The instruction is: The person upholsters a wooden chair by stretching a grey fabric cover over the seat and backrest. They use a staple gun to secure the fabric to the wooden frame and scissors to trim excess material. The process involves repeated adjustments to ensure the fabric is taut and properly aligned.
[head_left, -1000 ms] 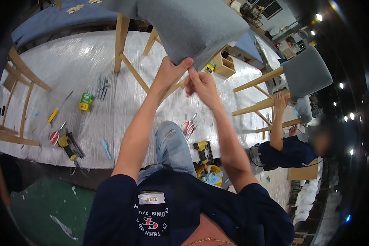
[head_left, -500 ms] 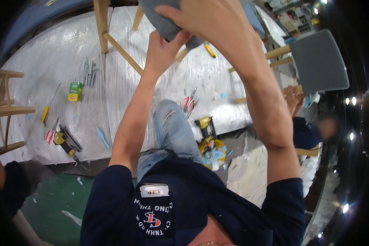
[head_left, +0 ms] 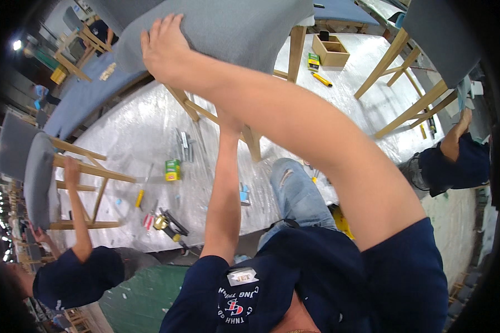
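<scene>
Chair (head_left: 233,33) in grey upholstery occupies the upper middle of the frame, over the surface (head_left: 130,133). The right hand (head_left: 165,50) lies across it, grip loosely spread; the left hand (head_left: 230,123) is mostly behind the right forearm (head_left: 283,105), its grip impossible to tell.

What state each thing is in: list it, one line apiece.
Right hand: open, laid on the grey chair
Grey chair: fabric-covered, legs bare wood
Left hand: mostly hidden, grip unclear
Wooden box: upright, open-topped
Yellow cutter: lying flat
Nail gun: lying down
Red-handled scissors: lying down, open or shut unclear
Table: covered in clear plastic
</scene>
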A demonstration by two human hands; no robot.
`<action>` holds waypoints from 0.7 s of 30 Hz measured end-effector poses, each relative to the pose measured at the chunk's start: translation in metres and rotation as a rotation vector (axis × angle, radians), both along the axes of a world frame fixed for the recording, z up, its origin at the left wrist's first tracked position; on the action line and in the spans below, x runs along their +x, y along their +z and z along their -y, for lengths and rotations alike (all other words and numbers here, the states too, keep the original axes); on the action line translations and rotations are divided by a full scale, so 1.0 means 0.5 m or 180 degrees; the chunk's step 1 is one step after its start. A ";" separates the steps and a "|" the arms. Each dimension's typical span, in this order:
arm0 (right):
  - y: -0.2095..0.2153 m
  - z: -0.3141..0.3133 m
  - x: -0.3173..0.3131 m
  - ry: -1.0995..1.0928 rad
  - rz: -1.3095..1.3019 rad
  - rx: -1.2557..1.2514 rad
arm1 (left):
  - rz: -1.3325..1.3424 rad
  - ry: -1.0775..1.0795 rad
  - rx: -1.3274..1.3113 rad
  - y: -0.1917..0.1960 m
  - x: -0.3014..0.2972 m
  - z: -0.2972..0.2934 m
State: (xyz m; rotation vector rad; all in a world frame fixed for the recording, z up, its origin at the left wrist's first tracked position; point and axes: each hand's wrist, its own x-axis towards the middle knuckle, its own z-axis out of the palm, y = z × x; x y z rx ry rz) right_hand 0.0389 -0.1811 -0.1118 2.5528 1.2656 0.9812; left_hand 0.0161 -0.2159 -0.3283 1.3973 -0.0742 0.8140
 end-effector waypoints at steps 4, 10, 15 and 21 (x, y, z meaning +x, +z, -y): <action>0.100 0.168 0.081 0.1810 -0.2032 0.1462 | 0.0004 -0.0168 0.0099 0.011 0.011 -0.013; -0.016 0.333 0.370 0.1071 -0.1473 0.2032 | 0.0266 0.0081 0.0051 0.018 0.029 0.022; -0.021 0.304 0.242 0.1583 -0.1837 0.2170 | 0.0196 0.0050 -0.0063 0.021 0.017 0.022; -0.059 0.224 0.043 0.1914 0.0050 0.2088 | 0.0279 -0.0131 -0.0231 0.022 0.016 0.007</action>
